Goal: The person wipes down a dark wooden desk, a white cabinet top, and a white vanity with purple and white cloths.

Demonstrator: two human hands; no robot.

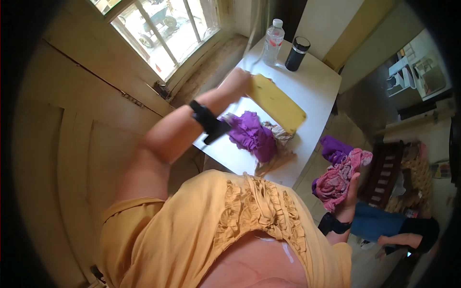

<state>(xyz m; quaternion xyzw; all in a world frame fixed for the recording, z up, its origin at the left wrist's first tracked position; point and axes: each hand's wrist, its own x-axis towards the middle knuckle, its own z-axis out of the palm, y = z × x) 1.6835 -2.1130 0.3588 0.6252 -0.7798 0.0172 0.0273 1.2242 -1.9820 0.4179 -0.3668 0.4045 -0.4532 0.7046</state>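
Note:
My left hand (238, 83) grips one end of a flat yellow board-like piece (277, 102) with rounded corners and holds it above the white table (320, 82). Under and beside it lies a crumpled purple cloth (252, 138). A crinkled beige-and-grey bundle (282, 133) sits against that cloth, partly hidden by the yellow piece. To the right of the table, my right hand (350, 198) holds up a bunched pink patterned cloth (335, 183) together with a purple cloth (335, 148). Black straps with mounts circle both my wrists.
A clear plastic bottle (273, 45) with a white cap and a black tumbler (298, 54) stand at the table's far end. A barred window (169, 32) and a wooden door (90, 144) border the left. Another person (396, 223) and a dark slatted wooden piece of furniture (383, 172) are at right.

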